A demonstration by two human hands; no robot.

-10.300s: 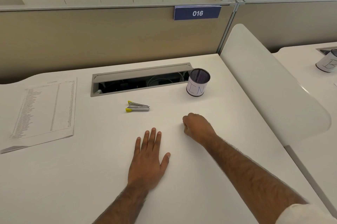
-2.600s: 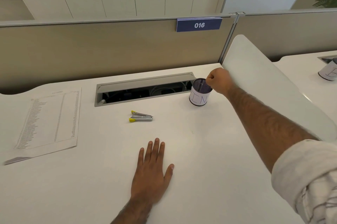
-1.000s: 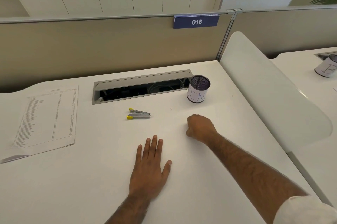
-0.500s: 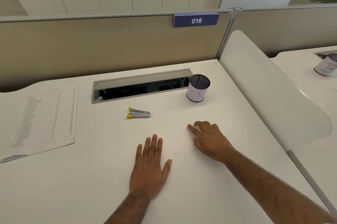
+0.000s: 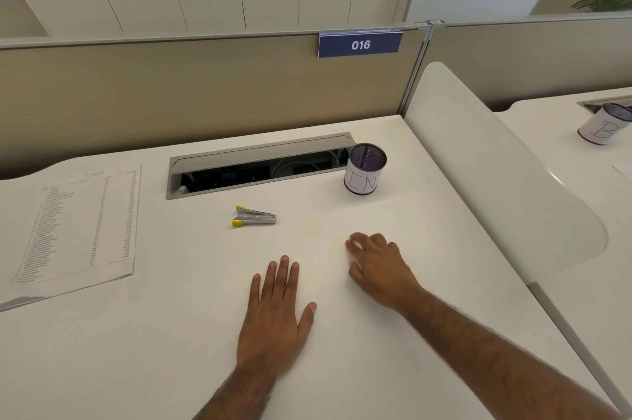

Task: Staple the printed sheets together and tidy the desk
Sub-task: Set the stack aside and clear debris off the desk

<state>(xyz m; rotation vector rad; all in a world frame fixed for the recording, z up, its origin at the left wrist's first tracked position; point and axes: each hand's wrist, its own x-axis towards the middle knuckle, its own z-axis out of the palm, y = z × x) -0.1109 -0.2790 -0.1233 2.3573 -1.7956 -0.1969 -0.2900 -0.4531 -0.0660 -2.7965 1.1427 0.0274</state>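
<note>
The printed sheets (image 5: 78, 224) lie in a stack at the left of the white desk (image 5: 136, 351), their near corner overhanging slightly. A small silver stapler with yellow tips (image 5: 253, 216) rests in the middle of the desk, apart from both hands. My left hand (image 5: 275, 320) lies flat, palm down, fingers spread, below the stapler. My right hand (image 5: 378, 267) rests on the desk to its right with fingers loosely curved and nothing in it. A mesh pen cup with a paper label (image 5: 365, 169) stands behind my right hand.
An open cable tray (image 5: 260, 164) is sunk into the desk behind the stapler. A beige partition with a blue "016" sign (image 5: 359, 44) closes the back. A white curved divider (image 5: 496, 173) bounds the right side; beyond it stands another labelled cup (image 5: 603, 129).
My right hand came back from the pen cup to the desk as a fist, then uncurled and now rests with fingers apart. Left hand, stapler and sheets have not moved.
</note>
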